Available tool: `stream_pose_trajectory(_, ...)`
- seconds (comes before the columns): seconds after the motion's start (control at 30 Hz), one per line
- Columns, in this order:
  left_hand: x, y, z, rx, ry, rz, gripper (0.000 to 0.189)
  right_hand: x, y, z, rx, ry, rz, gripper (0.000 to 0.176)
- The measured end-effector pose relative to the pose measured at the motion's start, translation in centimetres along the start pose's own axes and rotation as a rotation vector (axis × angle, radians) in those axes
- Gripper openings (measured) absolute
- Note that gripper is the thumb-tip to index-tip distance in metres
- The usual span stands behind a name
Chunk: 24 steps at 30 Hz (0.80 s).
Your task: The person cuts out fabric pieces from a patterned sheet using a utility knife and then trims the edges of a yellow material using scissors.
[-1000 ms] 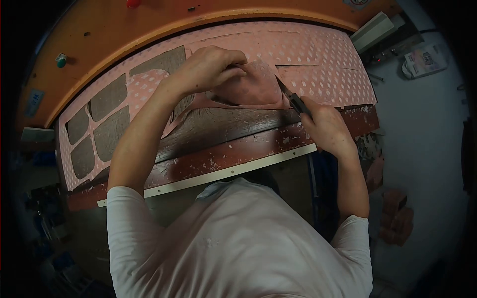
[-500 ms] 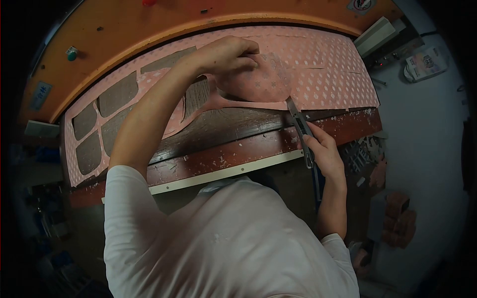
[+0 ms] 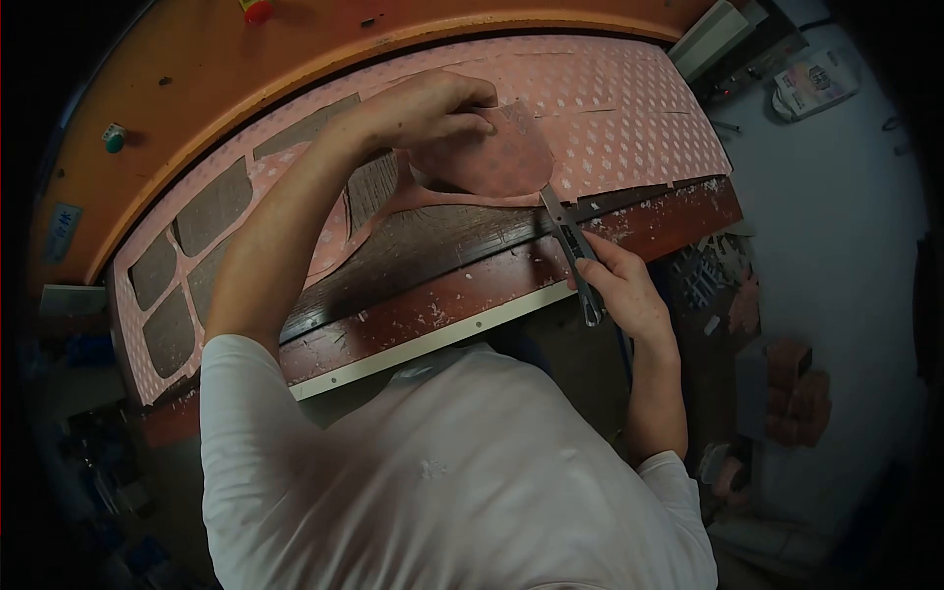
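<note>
A pink sheet with a white dot pattern [image 3: 629, 108] lies across a dark worn cutting board [image 3: 442, 246]. Several rounded shapes are cut out of the sheet at the left, showing the board beneath. My left hand [image 3: 433, 108] pinches and lifts a rounded pink piece [image 3: 492, 157] at the sheet's near edge. My right hand [image 3: 615, 285] grips a utility knife [image 3: 570, 251], its blade tip touching the lower right edge of that lifted piece.
An orange curved machine surface [image 3: 246, 69] runs behind the sheet, with a red button [image 3: 256, 10] and a green knob [image 3: 115, 138]. The bench's red, chipped front edge [image 3: 442, 305] is near my body. Pink scraps [image 3: 796, 403] lie on the floor at the right.
My right hand drew the knife back toward me along the right edge of the lifted piece, from the sheet's upper cut down to its near edge. My left hand kept holding the piece.
</note>
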<state>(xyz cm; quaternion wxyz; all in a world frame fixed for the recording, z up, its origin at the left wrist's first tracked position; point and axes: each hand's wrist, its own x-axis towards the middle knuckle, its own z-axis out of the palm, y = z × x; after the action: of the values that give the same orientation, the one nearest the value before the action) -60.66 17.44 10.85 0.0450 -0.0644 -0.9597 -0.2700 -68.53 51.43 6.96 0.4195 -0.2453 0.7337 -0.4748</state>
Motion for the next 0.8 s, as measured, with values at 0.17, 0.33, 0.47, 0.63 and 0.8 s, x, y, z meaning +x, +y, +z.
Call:
stream_pose_trajectory(0.17, -0.2, 0.3, -0.2, 0.000, -0.052, -0.031, 0.023, 0.1, 1.1, 0.3, 0.158, 0.009, 0.013, 0.044)
stream_pose_trajectory(0.33, -0.5, 0.7, -0.2, 0.025, -0.049, -0.038, 0.023, -0.5, 0.5, 0.6, 0.075, -0.032, 0.016, 0.045)
stream_pose_trajectory(0.47, -0.6, 1.0, -0.4, 0.028, -0.038, -0.083, 0.023, -1.8, 0.5, -0.3, 0.098, -0.096, 0.039, 0.046)
stream_pose_trajectory(0.63, 0.1, 0.9, -0.8, 0.021, -0.061, -0.134, 0.024, -0.5, 1.1, -0.8, 0.188, -0.129, 0.016, 0.045)
stream_pose_trajectory(0.8, 0.6, 0.8, -0.3, 0.045, -0.046, -0.141, 0.022, 0.1, 1.6, -0.3, 0.251, -0.177, 0.048, 0.045)
